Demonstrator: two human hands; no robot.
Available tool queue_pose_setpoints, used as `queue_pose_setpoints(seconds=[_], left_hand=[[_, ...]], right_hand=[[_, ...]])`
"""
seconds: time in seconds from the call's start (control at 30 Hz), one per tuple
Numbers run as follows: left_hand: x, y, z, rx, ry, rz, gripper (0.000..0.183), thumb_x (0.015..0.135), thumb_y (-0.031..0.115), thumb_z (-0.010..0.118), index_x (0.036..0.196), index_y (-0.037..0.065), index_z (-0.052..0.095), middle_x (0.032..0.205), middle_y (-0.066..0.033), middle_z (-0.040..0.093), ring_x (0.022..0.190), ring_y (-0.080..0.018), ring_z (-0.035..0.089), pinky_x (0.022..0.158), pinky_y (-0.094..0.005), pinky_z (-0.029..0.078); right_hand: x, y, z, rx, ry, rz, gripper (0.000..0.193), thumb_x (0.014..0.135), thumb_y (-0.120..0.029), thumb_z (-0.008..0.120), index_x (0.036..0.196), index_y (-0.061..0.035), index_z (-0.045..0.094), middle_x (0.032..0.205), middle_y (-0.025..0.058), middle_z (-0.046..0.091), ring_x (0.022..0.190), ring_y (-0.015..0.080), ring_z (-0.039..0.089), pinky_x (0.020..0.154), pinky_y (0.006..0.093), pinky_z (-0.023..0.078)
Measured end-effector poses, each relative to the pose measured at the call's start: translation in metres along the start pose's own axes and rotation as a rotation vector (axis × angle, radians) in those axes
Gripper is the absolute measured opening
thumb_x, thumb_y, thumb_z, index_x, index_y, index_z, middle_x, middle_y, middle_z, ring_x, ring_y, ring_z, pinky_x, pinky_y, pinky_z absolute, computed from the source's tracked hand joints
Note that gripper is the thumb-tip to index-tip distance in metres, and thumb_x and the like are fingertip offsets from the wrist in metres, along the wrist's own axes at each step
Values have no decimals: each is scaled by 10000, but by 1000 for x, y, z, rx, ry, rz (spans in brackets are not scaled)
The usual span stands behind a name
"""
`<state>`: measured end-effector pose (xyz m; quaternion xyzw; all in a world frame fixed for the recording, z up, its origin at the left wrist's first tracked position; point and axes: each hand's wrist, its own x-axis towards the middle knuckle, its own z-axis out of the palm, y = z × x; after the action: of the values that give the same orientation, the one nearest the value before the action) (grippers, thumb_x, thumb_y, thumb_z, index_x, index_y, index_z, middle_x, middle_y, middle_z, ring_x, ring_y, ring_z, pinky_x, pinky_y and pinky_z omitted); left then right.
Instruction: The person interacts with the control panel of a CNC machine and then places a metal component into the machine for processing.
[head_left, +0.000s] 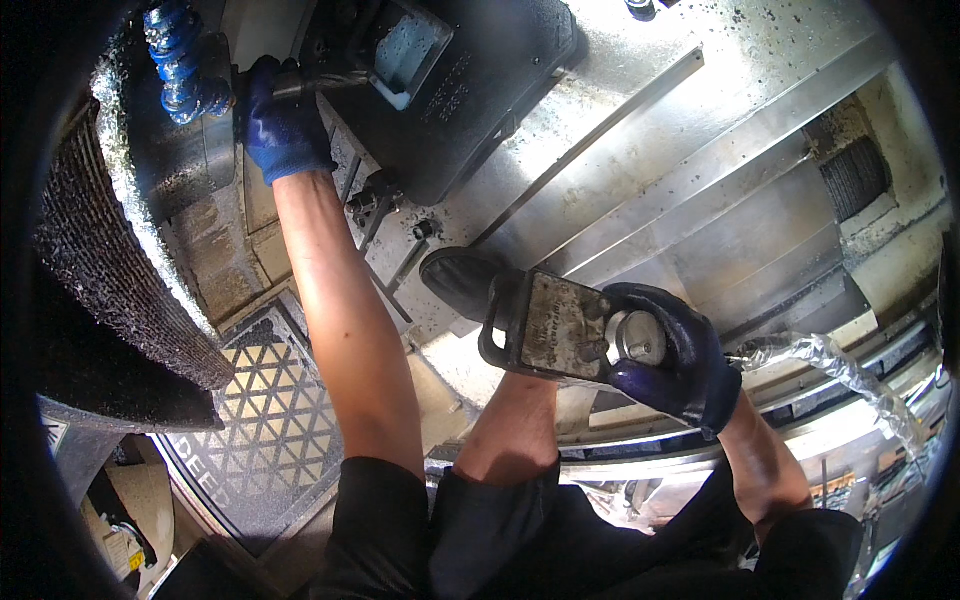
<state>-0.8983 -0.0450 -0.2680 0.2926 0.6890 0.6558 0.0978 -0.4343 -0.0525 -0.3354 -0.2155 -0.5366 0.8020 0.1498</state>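
Note:
My right hand, in a dark blue coated glove, grips a grimy handheld control pendant. A round silver dial sits at its right end, with my fingers curled around that end. A black loop handle sticks out at the other end. My left hand, in a blue glove, reaches to the far left. Its fingers close round something by a short grey metal cylinder, beside a dark plate. What exactly it holds I cannot make out.
Blue segmented coolant hoses hang at the far left. A chip-strewn metal table with long slots spreads at the back right. My black shoe rests by its near edge. A patterned grate and foil-wrapped hose flank me.

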Motion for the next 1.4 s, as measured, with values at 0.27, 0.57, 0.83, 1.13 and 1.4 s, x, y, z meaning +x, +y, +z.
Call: queue_pose_setpoints(seconds=[0.27, 0.57, 0.83, 1.13, 1.4], left_hand=[[-5, 5, 16, -84, 135, -107, 261, 898, 190, 598, 1117, 54, 637, 1098, -118, 643, 1026, -277, 611, 952, -445, 475], [0, 1, 4, -161, 96, -120, 270, 871, 140, 621, 1126, 50, 627, 1113, -118, 635, 1041, -281, 601, 933, -430, 479], [2, -4, 7, -79, 122, -93, 251, 898, 184, 593, 1118, 70, 632, 1112, -117, 638, 1064, -285, 600, 960, -442, 456], [1, -1, 5, -143, 98, -100, 271, 886, 192, 612, 1119, 56, 632, 1104, -121, 638, 1057, -293, 596, 984, -462, 448], [-5, 2, 13, -118, 125, -116, 265, 884, 189, 609, 1112, 57, 634, 1104, -118, 644, 1054, -287, 599, 984, -461, 447]], right_hand=[[2, -1, 0, 20, -2, 37, 649, 748, -234, 827, 1272, 17, 538, 1143, 198, 654, 1057, 260, 658, 891, 367, 532], [0, 3, 2, 33, 19, 15, 650, 744, -219, 831, 1272, 16, 535, 1141, 191, 658, 1049, 253, 662, 884, 364, 534], [-2, 12, 5, 50, 30, -5, 679, 732, -232, 841, 1279, 20, 528, 1137, 191, 660, 1056, 265, 661, 887, 365, 532], [0, 2, 1, 56, 24, 31, 655, 735, -221, 840, 1263, 25, 541, 1131, 197, 661, 1054, 274, 662, 894, 367, 527], [0, 5, 2, 18, 18, -16, 661, 738, -200, 839, 1282, 19, 532, 1147, 201, 655, 1064, 272, 659, 898, 367, 527]])
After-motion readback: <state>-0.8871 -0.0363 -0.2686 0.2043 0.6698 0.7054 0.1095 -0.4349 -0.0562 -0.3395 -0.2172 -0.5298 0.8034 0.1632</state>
